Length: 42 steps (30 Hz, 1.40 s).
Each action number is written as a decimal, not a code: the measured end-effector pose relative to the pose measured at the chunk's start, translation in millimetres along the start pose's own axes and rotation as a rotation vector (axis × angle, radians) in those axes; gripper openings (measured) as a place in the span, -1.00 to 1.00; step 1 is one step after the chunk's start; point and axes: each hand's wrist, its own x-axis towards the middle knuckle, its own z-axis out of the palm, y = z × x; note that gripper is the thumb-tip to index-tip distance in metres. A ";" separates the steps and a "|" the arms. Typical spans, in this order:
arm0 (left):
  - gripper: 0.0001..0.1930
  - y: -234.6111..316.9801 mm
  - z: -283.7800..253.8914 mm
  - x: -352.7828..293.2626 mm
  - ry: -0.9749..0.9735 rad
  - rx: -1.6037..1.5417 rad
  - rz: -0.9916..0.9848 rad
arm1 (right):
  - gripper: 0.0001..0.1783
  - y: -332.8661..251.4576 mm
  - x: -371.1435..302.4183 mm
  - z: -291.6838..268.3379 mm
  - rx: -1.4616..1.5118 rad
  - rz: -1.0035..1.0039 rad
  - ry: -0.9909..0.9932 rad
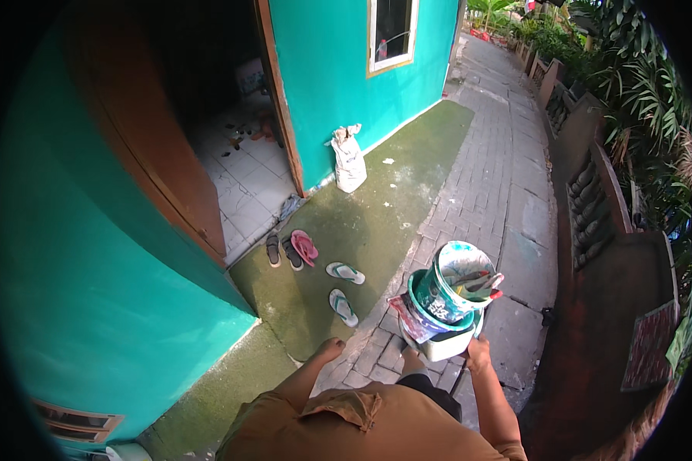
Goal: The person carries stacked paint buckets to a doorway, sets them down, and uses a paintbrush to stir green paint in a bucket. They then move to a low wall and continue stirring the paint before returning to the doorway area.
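My right hand (478, 353) is closed on the edge of a white bucket (444, 348) at the bottom of a stack, out to the right of my body. Nested in it is a green bucket (414, 290), topped by a teal, paint-splattered bucket (432, 296). Tools with grey and red parts (478, 285) lie in the top one; their exact kind is unclear. A crumpled red and purple plastic packet (415, 320) is tucked at the stack's left side. My left hand (331, 350) hangs curled with nothing visible in it, near a white and green flip-flop (343, 307).
A teal wall (323, 77) and an open doorway (246, 177) flank the mossy strip on the left. A white sack (350, 163) leans there. More footwear, including pink sandals (304, 247), lies by the doorstep. A paved path (488, 146) runs ahead beside a low wall (607, 253) with plants.
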 end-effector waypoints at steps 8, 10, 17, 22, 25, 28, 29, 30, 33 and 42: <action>-0.40 -14.3 35.3 39.3 -0.130 0.041 -0.590 | -0.57 -104.6 179.2 109.1 -0.235 0.145 -0.182; -0.38 24.0 40.1 66.2 -0.120 -0.139 -0.532 | -0.58 -125.4 229.3 109.1 -0.256 0.150 -0.239; -0.22 186.3 -3.5 195.6 -0.095 -0.322 -0.541 | -0.56 -176.6 377.5 163.4 -0.353 0.173 -0.245; 0.00 215.7 7.1 314.8 -0.272 -0.113 -0.516 | -0.60 -190.4 485.7 224.4 -0.350 0.154 -0.331; 0.00 266.7 3.9 397.0 -0.250 -0.190 -0.490 | -0.60 -209.5 541.2 248.7 -0.345 0.193 -0.322; 0.00 306.2 -27.0 466.9 -0.264 -0.172 -0.529 | -0.58 -236.2 595.3 287.2 -0.366 0.225 -0.372; -0.02 302.5 -20.2 479.6 -0.267 -0.196 -0.547 | -0.58 -243.8 604.0 292.6 -0.406 0.237 -0.368; -0.04 294.3 -18.5 494.3 -0.243 -0.208 -0.504 | -0.58 -253.9 618.5 315.8 -0.436 0.242 -0.408; -0.09 296.7 -13.6 525.5 -0.252 -0.221 -0.470 | -0.55 -275.8 673.6 342.6 -0.467 0.217 -0.498; -0.16 314.0 -3.9 558.9 -0.065 -0.454 -0.639 | -0.67 -307.8 792.2 464.8 -0.512 0.277 -0.643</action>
